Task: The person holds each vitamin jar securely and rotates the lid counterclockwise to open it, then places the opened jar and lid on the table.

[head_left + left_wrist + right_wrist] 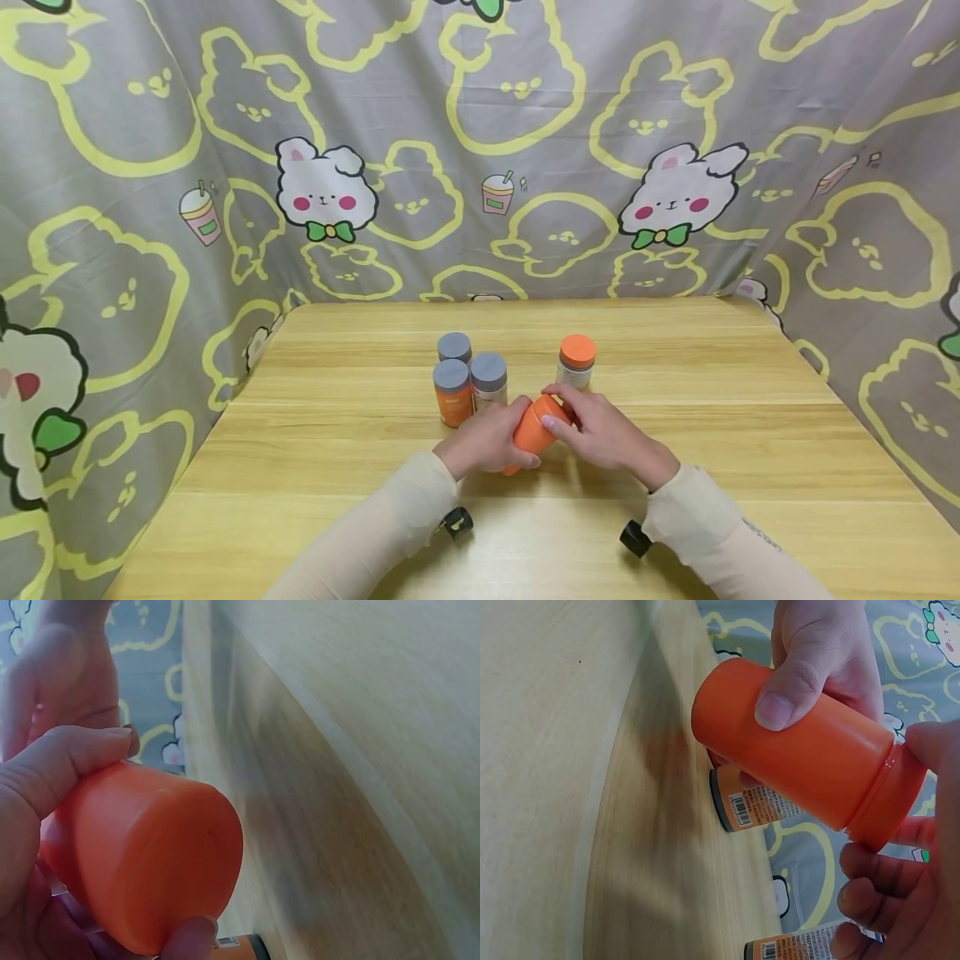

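An orange plastic bottle (532, 433) is held tilted above the table between both hands, its body toward the left and its lid (891, 796) toward the right. My left hand (491, 437) grips the body, the thumb (791, 697) lying along its side. With thumb and fingers around the lid, my right hand (603, 429) holds the other end. In the left wrist view the rounded bottom of the bottle (180, 855) faces the camera.
Just left of the hands stand an orange jar with a grey lid (453, 400) and two more grey-lidded jars (489, 372). Behind the right hand is a jar with an orange lid (577, 354). A patterned curtain (420, 208) surrounds the wooden table (337, 400).
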Available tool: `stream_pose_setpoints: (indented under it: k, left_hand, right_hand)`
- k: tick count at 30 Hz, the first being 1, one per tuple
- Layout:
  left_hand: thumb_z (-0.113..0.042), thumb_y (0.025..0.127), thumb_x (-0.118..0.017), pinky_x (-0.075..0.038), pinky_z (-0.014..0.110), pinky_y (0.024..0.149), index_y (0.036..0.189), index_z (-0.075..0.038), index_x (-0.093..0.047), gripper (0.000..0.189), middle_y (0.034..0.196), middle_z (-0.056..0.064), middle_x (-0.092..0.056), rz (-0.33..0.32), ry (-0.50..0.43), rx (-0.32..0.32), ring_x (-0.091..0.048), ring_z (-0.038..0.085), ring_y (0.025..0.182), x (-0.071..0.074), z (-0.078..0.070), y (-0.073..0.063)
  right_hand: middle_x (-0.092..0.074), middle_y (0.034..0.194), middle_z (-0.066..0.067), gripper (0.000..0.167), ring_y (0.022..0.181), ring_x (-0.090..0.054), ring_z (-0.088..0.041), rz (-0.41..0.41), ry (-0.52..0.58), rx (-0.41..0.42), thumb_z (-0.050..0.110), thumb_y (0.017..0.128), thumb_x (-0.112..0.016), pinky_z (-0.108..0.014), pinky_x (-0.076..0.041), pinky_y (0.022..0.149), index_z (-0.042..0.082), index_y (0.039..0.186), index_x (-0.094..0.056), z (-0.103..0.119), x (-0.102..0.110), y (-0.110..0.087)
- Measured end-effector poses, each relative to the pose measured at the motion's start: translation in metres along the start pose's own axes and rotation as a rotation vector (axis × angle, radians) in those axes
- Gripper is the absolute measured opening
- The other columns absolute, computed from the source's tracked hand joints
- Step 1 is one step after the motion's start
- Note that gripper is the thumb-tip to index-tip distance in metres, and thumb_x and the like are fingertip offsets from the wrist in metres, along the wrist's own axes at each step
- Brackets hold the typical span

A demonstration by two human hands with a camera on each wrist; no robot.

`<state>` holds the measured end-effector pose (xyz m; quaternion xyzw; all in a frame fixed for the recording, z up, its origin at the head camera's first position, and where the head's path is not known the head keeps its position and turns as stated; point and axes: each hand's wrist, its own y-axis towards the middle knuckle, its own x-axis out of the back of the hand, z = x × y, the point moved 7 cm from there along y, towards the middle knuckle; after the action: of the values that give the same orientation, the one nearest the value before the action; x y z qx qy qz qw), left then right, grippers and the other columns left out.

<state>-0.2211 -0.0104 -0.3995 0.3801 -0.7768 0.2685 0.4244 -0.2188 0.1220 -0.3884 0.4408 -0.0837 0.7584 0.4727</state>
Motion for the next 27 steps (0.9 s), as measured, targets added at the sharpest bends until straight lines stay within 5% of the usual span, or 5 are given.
stream_pose_setpoints:
  k: [20, 27]
  left_hand:
    - [-0.032, 0.075, -0.083, -0.046, 0.026, 0.062, 0.113, -0.013, -0.05, 0.054, 0.079, -0.004, -0.056, -0.015, 0.001, 0.006, -0.055, 0.01, 0.064, -0.0014, 0.0029, 0.0011]
    - [-0.031, 0.074, -0.084, -0.046, 0.025, 0.061, 0.117, -0.012, -0.05, 0.058, 0.078, -0.004, -0.056, -0.027, -0.009, -0.003, -0.055, 0.01, 0.064, -0.0002, 0.0018, 0.0017]
  right_hand:
    - [-0.06, 0.097, 0.003, 0.047, 0.083, -0.055, -0.012, 0.009, -0.007, 0.036, 0.025, 0.097, -0.057, -0.035, -0.05, 0.066, 0.002, 0.136, -0.047, 0.0021, 0.0007, -0.0026]
    - [-0.062, 0.096, 0.0, 0.047, 0.073, -0.054, -0.008, -0.032, -0.06, -0.002, 0.033, 0.098, -0.055, -0.028, -0.047, 0.062, 0.003, 0.134, -0.048, -0.0005, 0.0041, -0.0028]
